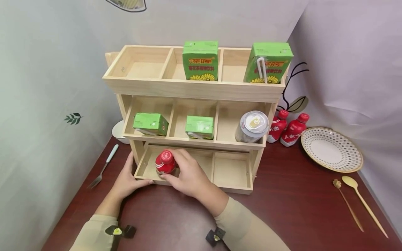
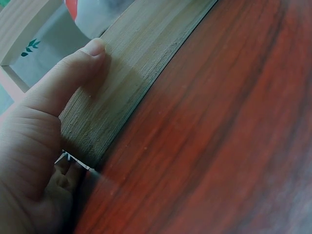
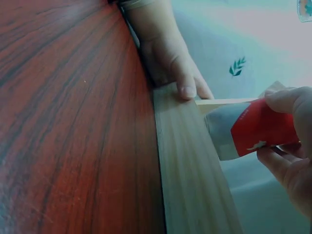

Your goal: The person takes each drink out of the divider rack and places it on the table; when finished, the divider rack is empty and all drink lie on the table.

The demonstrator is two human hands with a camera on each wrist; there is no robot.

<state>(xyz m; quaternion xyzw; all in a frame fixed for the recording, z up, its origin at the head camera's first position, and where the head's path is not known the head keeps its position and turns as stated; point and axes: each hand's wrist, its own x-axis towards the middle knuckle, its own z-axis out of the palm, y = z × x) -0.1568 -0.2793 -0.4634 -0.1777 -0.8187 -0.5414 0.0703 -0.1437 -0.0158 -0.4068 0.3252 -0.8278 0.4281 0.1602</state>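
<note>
My right hand (image 1: 190, 174) grips a small red bottle (image 1: 165, 162) with a red cap, standing in the left part of the bottom tier of a wooden three-tier rack (image 1: 194, 89). In the right wrist view, thumb and fingers press the bottle's (image 3: 265, 127) red label from opposite sides, its pale base just behind the front board (image 3: 190, 161). My left hand (image 1: 127, 179) holds the rack's lower left corner, its thumb laid on the front board (image 2: 117, 73) and its other fingers round the side, partly hidden.
Green drink cartons (image 1: 200, 61) stand on the top and middle tiers. A silver can (image 1: 252, 126) occupies the middle tier's right compartment. Right of the rack are two red bottles (image 1: 294, 129), a dotted plate (image 1: 329, 150) and two gold utensils (image 1: 365, 204). A fork (image 1: 103, 166) and white bowl (image 1: 119, 131) lie left.
</note>
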